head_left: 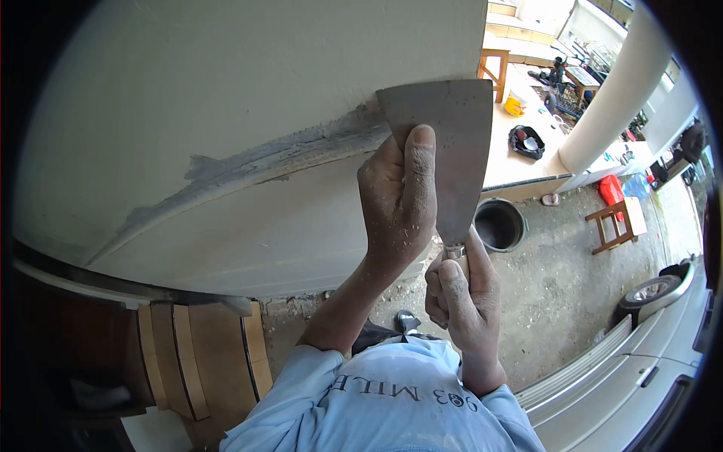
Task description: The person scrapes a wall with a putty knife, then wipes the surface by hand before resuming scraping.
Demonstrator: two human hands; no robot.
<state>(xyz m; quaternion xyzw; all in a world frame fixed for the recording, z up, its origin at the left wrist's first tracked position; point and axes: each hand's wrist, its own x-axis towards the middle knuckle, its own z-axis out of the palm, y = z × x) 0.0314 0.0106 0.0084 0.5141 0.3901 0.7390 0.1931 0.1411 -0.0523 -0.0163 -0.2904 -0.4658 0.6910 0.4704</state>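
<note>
A wide putty knife (456, 151) is held up in front of me, its broad metal blade pointing away and its edge beside the wall corner. My right hand (465, 294) is wrapped round its handle, just below the metal collar. With the thumb flat on the blade's face and the fingers curled behind it, my left hand (399, 196) grips the blade's left side. Pale dust and crumbs coat both hands. Left of the blade, a rough grey strip of filler (279, 154) runs slanting across the pale wall (226, 68).
Below right of the blade, a dark bucket (500, 225) stands on the concrete floor. Farther right are a wooden stool (619, 224), a red bag (611, 190) and a parked silver car (640, 369). A white column (621, 90) rises from the tiled porch. Tiled steps (215, 346) lie lower left.
</note>
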